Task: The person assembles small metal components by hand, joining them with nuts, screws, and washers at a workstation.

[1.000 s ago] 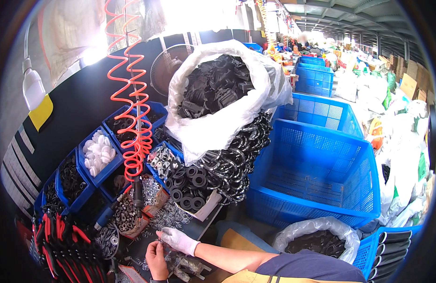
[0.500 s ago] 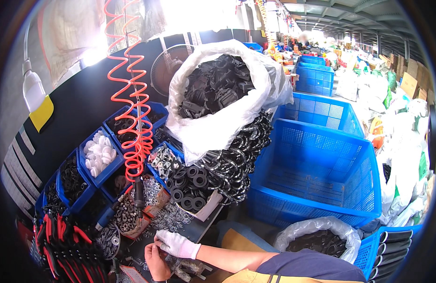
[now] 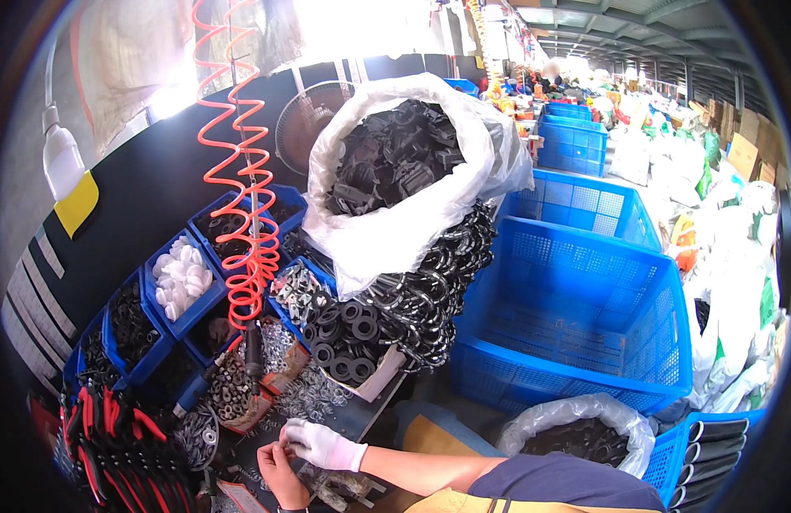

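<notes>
My right hand, in a white glove, meets my bare left hand at the fingertips, low over the bench's near edge. Both are closed in a pinch, and whatever sits between the fingers is too small to make out. Beyond them lie loose metal springs and a torn carton of small metal nuts. A dark air screwdriver hangs tip down over these parts from a coiled orange hose. Just below the gloved hand, some metal fixture pieces are partly covered.
Red-and-black handled tools crowd the left. Blue bins hold white and black parts. Black rings, black curved parts and a white sack of black pieces stand behind. A large blue crate is at right, near a lined container.
My left hand has shifted slightly to the left and its fingers have changed position a little. The gloved right hand stays nearly where it was.
</notes>
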`<state>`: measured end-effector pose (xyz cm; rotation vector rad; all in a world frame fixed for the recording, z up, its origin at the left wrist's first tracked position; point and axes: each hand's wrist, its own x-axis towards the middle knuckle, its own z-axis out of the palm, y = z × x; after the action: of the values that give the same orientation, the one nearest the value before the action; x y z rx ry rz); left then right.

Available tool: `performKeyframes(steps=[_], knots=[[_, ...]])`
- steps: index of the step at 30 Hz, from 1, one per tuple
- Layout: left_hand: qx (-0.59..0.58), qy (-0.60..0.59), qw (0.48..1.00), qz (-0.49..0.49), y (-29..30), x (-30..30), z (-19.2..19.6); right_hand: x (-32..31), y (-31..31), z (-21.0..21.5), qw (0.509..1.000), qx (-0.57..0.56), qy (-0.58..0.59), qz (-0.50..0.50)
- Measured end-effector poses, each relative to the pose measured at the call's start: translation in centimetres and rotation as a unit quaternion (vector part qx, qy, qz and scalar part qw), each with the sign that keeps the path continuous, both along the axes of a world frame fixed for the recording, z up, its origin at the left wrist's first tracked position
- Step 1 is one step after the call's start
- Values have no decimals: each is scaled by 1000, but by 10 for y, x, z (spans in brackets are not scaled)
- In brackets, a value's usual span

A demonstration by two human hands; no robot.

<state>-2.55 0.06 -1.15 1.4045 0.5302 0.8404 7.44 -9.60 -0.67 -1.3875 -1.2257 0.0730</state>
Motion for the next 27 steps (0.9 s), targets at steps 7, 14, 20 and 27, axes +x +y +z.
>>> performKeyframes(steps=[7, 14, 20, 27], knots=[[411, 78, 906, 72, -13, -5, 8, 5, 8, 4, 915, -142, 353, 133], [196, 130, 971, 41, -10, -5, 3, 1, -5, 15, 958, -109, 256, 67], [-132, 9, 986, -99, 2, -13, 10, 8, -9, 4, 1000, -1, -26, 16], [-316, 14, 928, -197, 14, -19, 9, 14, -16, 5, 973, 25, -228, 27]])
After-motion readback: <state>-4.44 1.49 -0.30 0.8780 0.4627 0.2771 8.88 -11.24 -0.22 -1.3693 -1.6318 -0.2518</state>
